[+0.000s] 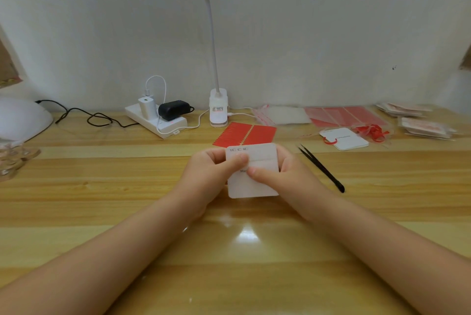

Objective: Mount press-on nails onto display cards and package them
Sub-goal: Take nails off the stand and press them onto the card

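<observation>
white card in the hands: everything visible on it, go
The white card is a rounded-corner rectangle, stiff and matte like plastic or coated board, held face-up above the wooden table. Small dark print runs along its top left edge, and a partly covered word sits mid-card. A faint horizontal band crosses it. The left hand and right hand grip its sides, thumbs pressing the face.

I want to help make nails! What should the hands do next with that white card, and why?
Probably press the strip down flat. Both hands, left and right, hold the card, with thumbs meeting on a clear strip across it. No nails show on it yet, and the tweezers lie untouched.
</observation>
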`<state>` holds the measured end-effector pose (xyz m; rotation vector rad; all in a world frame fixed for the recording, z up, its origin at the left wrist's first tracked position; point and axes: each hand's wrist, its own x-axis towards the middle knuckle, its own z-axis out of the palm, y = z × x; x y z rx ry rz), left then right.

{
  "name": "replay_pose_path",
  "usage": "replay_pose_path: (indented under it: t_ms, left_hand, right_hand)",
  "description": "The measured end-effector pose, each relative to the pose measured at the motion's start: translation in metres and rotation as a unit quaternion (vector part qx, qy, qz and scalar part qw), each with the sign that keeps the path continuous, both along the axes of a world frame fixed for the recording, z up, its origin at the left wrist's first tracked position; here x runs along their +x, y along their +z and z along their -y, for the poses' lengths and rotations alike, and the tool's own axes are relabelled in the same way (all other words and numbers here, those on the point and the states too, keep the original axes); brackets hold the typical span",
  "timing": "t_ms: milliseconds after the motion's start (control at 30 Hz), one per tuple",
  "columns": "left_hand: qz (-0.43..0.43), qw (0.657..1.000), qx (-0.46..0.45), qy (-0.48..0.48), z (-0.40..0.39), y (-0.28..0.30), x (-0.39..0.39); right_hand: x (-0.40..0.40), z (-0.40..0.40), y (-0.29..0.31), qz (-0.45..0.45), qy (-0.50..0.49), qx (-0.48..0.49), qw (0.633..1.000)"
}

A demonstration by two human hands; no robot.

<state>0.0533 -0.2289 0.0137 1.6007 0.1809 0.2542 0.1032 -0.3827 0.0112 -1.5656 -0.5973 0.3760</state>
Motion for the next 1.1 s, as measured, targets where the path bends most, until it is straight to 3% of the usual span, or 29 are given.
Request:
replay_pose_path:
  t_ms: [433,933,1100]
  left_hand:
    - [-0.017,0.999,-0.028,0.007,-0.003,-0.007,0.006]
    - [-0.031,0.999,0.012,0.028,0.000,-0.009,0.006]
    - [-0.010,1.000,-0.023,0.010,0.000,-0.009,0.005]
  right_hand:
    - [0.010,0.001,-0.014,-0.037,0.011,0.031,0.999]
    - [0.007,0.001,-0.015,-0.005,0.014,0.024,1.000]
    - [0.010,0.000,-0.016,-0.015,0.005,0.023,1.000]
